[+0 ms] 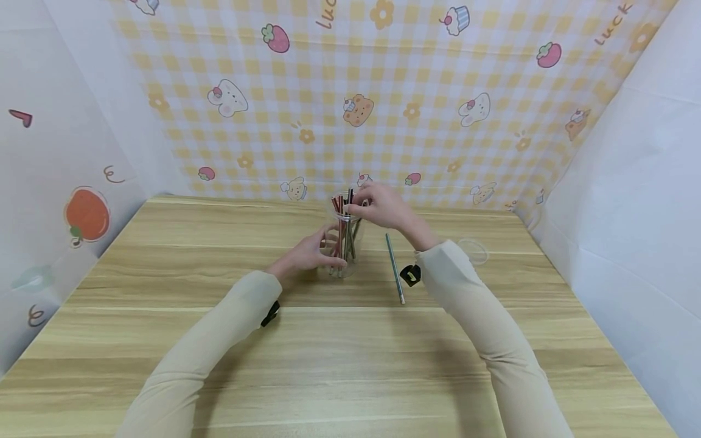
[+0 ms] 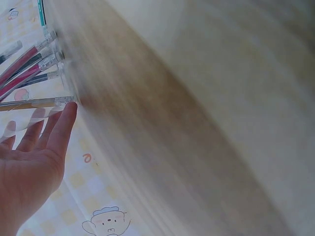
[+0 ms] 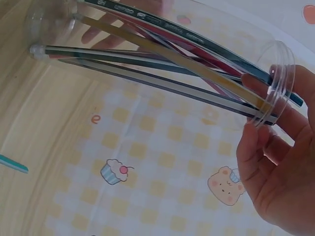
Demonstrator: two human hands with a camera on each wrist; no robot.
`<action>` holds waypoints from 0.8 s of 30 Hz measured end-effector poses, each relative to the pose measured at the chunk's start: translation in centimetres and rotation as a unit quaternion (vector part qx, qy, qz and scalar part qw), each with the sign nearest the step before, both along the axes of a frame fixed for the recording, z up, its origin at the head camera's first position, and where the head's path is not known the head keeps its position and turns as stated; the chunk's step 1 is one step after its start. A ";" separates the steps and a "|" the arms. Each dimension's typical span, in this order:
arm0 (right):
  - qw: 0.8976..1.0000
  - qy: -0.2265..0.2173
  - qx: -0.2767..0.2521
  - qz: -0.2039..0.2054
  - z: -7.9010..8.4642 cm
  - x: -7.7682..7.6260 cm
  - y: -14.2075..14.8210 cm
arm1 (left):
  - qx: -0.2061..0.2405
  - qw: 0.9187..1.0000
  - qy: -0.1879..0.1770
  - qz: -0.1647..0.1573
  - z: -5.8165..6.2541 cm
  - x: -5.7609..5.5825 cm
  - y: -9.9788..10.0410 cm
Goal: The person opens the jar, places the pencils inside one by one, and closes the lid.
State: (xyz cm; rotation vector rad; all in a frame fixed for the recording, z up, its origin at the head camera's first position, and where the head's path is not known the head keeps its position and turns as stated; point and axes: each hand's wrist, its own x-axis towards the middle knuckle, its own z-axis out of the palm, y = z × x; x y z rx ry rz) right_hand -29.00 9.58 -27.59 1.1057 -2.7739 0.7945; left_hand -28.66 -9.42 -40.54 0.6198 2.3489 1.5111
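Observation:
A tall clear plastic jar (image 1: 353, 267) stands upright on the table, with several pencils (image 1: 341, 234) leaning inside, dark, red and yellowish. My left hand (image 1: 311, 250) holds the jar low down, thumb across its front and fingers behind; in the left wrist view that hand (image 2: 37, 162) lies along the jar's wall near its base. At the mouth, my right hand (image 1: 383, 205) pinches a pencil's upper end between thumb and fingers. The right wrist view has the fingertips of this hand (image 3: 283, 162) right at the jar's threaded rim (image 3: 285, 73), around the pencil ends.
A blue-green pencil (image 1: 395, 267) lies on the wooden table (image 1: 328, 365) just right of the jar. Farther right, beside the right sleeve, is a clear round lid (image 1: 473, 251). A yellow checked cloth (image 1: 328, 73) hangs behind the table, with white sheets at both sides.

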 end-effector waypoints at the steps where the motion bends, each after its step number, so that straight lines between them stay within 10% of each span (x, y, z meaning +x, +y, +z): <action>1: 1.000 -0.005 0.004 0.000 0.1 0.0 0.0 | 0.002 1.000 -0.003 -0.001 0.1 0.1 0.0; 10: 0.996 0.019 -0.082 -0.031 0.0 0.0 0.2 | 0.002 1.000 -0.013 -0.008 2.9 1.9 0.2; 17: 0.971 0.045 -0.213 -0.095 0.1 -0.3 1.8 | -0.008 1.000 0.002 0.012 0.0 0.0 0.2; 24: 0.958 -0.031 -0.249 -0.136 -0.6 -1.0 4.5 | -0.009 1.000 0.009 0.008 0.1 0.0 0.1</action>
